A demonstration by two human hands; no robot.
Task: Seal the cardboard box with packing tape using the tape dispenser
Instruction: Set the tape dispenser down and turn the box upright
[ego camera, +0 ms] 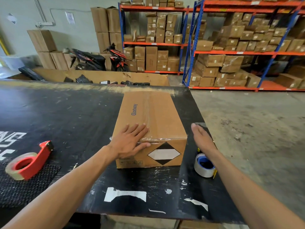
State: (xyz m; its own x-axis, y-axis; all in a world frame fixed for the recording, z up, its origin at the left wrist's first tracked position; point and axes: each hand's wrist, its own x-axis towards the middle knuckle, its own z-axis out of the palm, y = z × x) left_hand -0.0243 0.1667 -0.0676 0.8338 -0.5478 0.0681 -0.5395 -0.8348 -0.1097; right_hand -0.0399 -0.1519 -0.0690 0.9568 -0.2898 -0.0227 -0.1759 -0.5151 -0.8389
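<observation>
A closed cardboard box (158, 116) lies on the black table (69, 113), with clear tape running along its top seam and over the near edge. My left hand (132, 141) rests flat on the box's near left corner, fingers spread, thumb on the front face. My right hand (202, 138) hovers flat and open just right of the box, touching nothing. A blue tape dispenser with a clear roll (204, 166) sits on the table under my right forearm. A red tape dispenser with a brown roll (28, 161) lies far left on a mesh mat.
The table's right edge runs close to the box, with concrete floor (247, 121) beyond. A large open carton (105, 76) stands behind the table. Shelving racks (231, 52) full of boxes and a parked motorbike (99, 58) line the back.
</observation>
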